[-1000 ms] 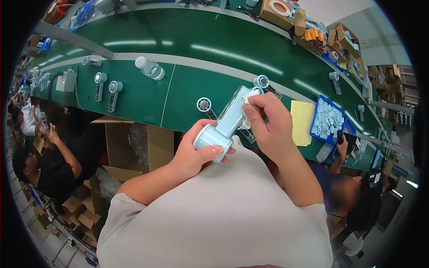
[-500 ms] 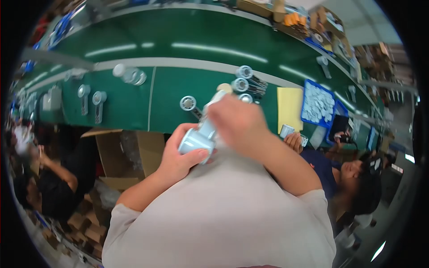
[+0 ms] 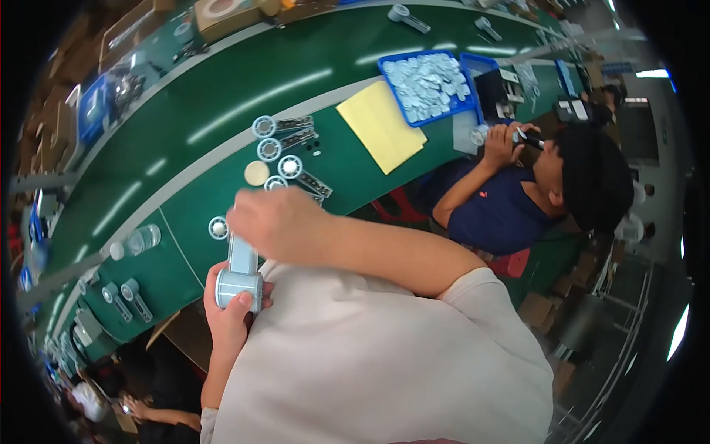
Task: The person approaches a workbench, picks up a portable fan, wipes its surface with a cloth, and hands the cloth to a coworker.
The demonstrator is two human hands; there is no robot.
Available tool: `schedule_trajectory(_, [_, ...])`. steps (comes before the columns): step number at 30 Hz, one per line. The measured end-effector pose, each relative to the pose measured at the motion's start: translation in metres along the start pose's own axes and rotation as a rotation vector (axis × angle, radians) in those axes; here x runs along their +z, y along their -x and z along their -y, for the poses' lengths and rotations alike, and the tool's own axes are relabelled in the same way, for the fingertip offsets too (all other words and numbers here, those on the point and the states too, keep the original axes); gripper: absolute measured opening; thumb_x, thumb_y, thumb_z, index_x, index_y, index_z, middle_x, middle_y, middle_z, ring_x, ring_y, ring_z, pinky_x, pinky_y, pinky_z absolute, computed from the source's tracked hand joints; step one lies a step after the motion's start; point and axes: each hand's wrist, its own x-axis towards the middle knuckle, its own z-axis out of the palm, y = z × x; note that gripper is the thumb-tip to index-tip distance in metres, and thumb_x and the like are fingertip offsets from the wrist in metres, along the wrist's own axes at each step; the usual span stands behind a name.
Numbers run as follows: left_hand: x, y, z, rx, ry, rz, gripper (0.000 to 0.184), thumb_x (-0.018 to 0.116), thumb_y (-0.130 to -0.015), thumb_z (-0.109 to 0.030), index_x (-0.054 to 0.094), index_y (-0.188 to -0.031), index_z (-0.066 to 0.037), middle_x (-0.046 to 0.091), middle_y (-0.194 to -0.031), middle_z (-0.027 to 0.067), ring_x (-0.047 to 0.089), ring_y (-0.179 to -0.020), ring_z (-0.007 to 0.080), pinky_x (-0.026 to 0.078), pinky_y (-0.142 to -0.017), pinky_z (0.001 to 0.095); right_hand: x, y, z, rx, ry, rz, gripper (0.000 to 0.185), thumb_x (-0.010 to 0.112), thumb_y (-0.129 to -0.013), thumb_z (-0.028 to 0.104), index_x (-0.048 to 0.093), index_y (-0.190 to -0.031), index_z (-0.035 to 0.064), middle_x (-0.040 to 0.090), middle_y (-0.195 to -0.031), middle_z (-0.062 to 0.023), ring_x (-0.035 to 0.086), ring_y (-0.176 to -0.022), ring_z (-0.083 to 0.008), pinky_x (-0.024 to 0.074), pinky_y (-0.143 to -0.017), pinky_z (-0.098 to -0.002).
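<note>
My left hand (image 3: 231,311) is wrapped around the round head of a light-blue handheld fan (image 3: 241,287), its handle pointing away from me. Over the far end of that handle is my right hand (image 3: 277,222), fingers curled in and slightly blurred; whatever they pinch is hidden. Just beyond my hands lie several fan parts with round heads and opened handles, such as one fan half (image 3: 291,167) with its insides showing. A round cream-coloured disc (image 3: 257,173) lies beside them. Another round fan head (image 3: 218,227) rests left of my right hand.
A yellow sheet (image 3: 381,126) and a blue tray (image 3: 405,103) of small pale pieces lie to the right. A co-worker (image 3: 488,200) sits there, hands raised with a small item. A clear bottle (image 3: 140,240) and two fans (image 3: 132,296) lie left on the green bench (image 3: 188,214).
My view has swung to the right, so the tray and co-worker appear nearer the middle. My left hand still holds the fan; my right hand stays at its handle.
</note>
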Motion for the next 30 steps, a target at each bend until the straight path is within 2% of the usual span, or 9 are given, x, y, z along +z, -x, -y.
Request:
schedule_trajectory(2, [0.010, -0.001, 0.000, 0.007, -0.049, 0.000, 0.062, 0.068, -0.079, -0.017, 0.041, -0.133, -0.001, 0.060, -0.105, 0.0201, 0.066, -0.086, 0.0286, 0.055, -0.068, 0.0355, -0.007, 0.006, -0.005, 0.057, 0.030, -0.018, 0.011, 0.068, -0.078, 0.011, 0.060, -0.086, 0.0113, 0.051, -0.079, -0.0028, 0.049, -0.055, -0.0171, 0.0434, -0.047, -0.0276])
schedule_trajectory(7, [0.039, -0.007, 0.003, 0.009, -0.097, 0.075, 0.061, 0.067, -0.079, -0.018, 0.041, -0.132, -0.001, 0.060, -0.103, 0.0195, 0.066, -0.087, 0.0280, 0.054, -0.067, 0.0350, -0.021, 0.036, 0.016, -0.099, 0.008, -0.098, 0.009, 0.067, -0.079, 0.011, 0.060, -0.085, 0.0118, 0.052, -0.080, -0.0032, 0.050, -0.056, -0.0171, 0.0438, -0.047, -0.0289])
schedule_trajectory(11, [0.066, -0.003, 0.005, -0.033, -0.180, 0.018, 0.060, 0.067, -0.079, -0.017, 0.043, -0.131, -0.001, 0.060, -0.103, 0.0179, 0.065, -0.084, 0.0270, 0.054, -0.069, 0.0342, -0.045, 0.042, -0.037, 0.104, 0.016, -0.067, 0.009, 0.066, -0.080, 0.010, 0.060, -0.086, 0.0119, 0.052, -0.080, -0.0039, 0.052, -0.058, -0.0181, 0.0463, -0.050, -0.0305])
schedule_trajectory(14, [0.085, 0.002, 0.009, 0.011, -0.198, -0.039, 0.059, 0.068, -0.077, -0.014, 0.045, -0.130, -0.002, 0.061, -0.104, 0.0173, 0.064, -0.084, 0.0257, 0.054, -0.069, 0.0336, -0.052, 0.059, -0.017, 0.023, -0.041, -0.077, 0.010, 0.065, -0.079, 0.009, 0.063, -0.089, 0.0116, 0.057, -0.085, -0.0042, 0.057, -0.063, -0.0195, 0.0495, -0.056, -0.0310])
schedule_trajectory(17, [0.090, 0.004, 0.009, 0.069, -0.305, -0.037, 0.060, 0.071, -0.075, -0.010, 0.050, -0.130, -0.004, 0.062, -0.108, 0.0149, 0.060, -0.092, 0.0233, 0.051, -0.079, 0.0349, -0.053, 0.069, -0.025, -0.187, -0.126, -0.235, 0.022, 0.067, -0.075, 0.008, 0.066, -0.097, 0.0091, 0.066, -0.098, -0.0064, 0.066, -0.078, -0.0209, 0.0527, -0.063, -0.0311])
schedule_trajectory(19, [0.090, 0.005, 0.007, 0.021, -0.335, -0.032, 0.061, 0.072, -0.074, -0.008, 0.052, -0.131, -0.005, 0.061, -0.113, 0.0130, 0.055, -0.095, 0.0221, 0.047, -0.088, 0.0351, -0.052, 0.067, -0.063, -0.069, 0.014, -0.266, 0.017, 0.067, -0.078, 0.007, 0.066, -0.095, 0.0068, 0.064, -0.090, -0.0061, 0.060, -0.073, -0.0231, 0.0492, -0.063, -0.0357])
schedule_trajectory(21, [0.087, 0.006, 0.013, 0.097, -0.331, 0.077, 0.065, 0.076, -0.073, -0.008, 0.049, -0.133, -0.007, 0.059, -0.118, 0.0156, 0.060, -0.098, 0.0261, 0.051, -0.085, 0.0369, -0.078, 0.063, -0.079, 0.338, -0.316, -0.246, 0.009, 0.062, -0.088, 0.004, 0.064, -0.097, 0.0037, 0.060, -0.086, -0.0061, 0.054, -0.073, -0.0212, 0.0438, -0.064, -0.0303])
schedule_trajectory(25, [0.102, 0.012, -0.002, 0.041, -0.074, 0.073, 0.072, 0.081, -0.070, -0.012, 0.046, -0.133, -0.009, 0.058, -0.119, 0.0178, 0.064, -0.101, 0.0324, 0.056, -0.078, 0.0369, -0.122, 0.073, -0.089, 0.733, -0.876, -0.378, 0.012, 0.059, -0.098, 0.007, 0.063, -0.105, -0.0017, 0.063, -0.091, -0.0037, 0.053, -0.075, -0.0083, 0.0428, -0.066, -0.0205])
schedule_trajectory(30, [0.089, 0.009, 0.002, 0.011, 0.211, 0.175, 0.072, 0.080, -0.072, -0.008, 0.044, -0.134, -0.010, 0.057, -0.123, 0.0194, 0.066, -0.105, 0.0371, 0.058, -0.078, 0.0408, -0.117, 0.091, -0.103, 0.758, -1.302, -0.326, 0.010, 0.057, -0.101, 0.007, 0.061, -0.105, -0.0011, 0.066, -0.092, -0.0066, 0.059, -0.076, -0.0101, 0.0469, -0.068, -0.0206])
